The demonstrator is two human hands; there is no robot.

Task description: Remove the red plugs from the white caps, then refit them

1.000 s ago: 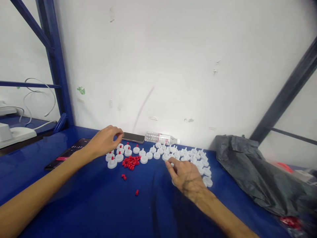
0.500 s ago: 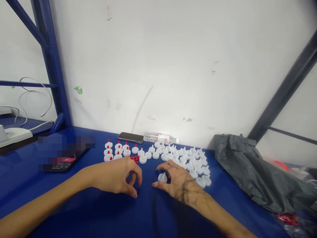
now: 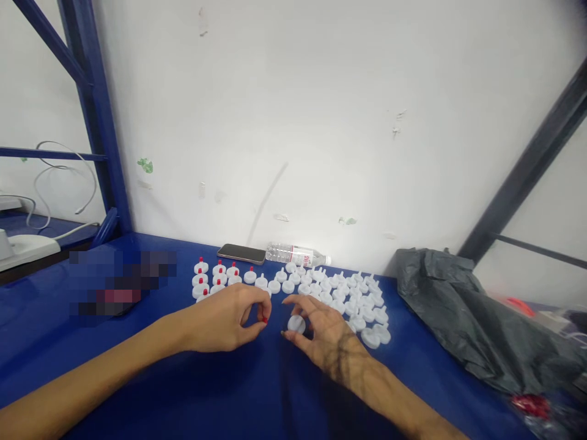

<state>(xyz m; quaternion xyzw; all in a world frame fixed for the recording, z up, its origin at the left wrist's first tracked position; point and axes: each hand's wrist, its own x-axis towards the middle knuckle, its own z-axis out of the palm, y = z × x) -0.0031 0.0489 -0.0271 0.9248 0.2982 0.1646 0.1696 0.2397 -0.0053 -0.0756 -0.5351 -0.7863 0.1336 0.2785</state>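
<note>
Between the thumb and fingertips of my left hand [image 3: 224, 321] is a small red tip cap [image 3: 265, 319]. My right hand [image 3: 318, 324] curls around a white nozzle cap [image 3: 296, 324], held by the thumb and fingers with its round face toward me. The two hands face each other, a short gap apart. Behind my left hand stand white nozzle caps with red tips [image 3: 200, 281] in short rows, some partly hidden by the hand. Many plain white nozzle caps [image 3: 355, 305] without red tips crowd the table beyond my right hand.
A phone [image 3: 241, 253] and a lying water bottle [image 3: 296, 253] rest by the wall. A dark plastic bag [image 3: 472, 318] covers the right side, with a clear bag of red pieces [image 3: 532, 405] near it. A blurred dark object [image 3: 121, 296] lies at left.
My left hand has moved up and right, its fingertips now closed on a red tip cap. The white cap in my right hand has tilted, and its nozzle no longer shows clearly.
</note>
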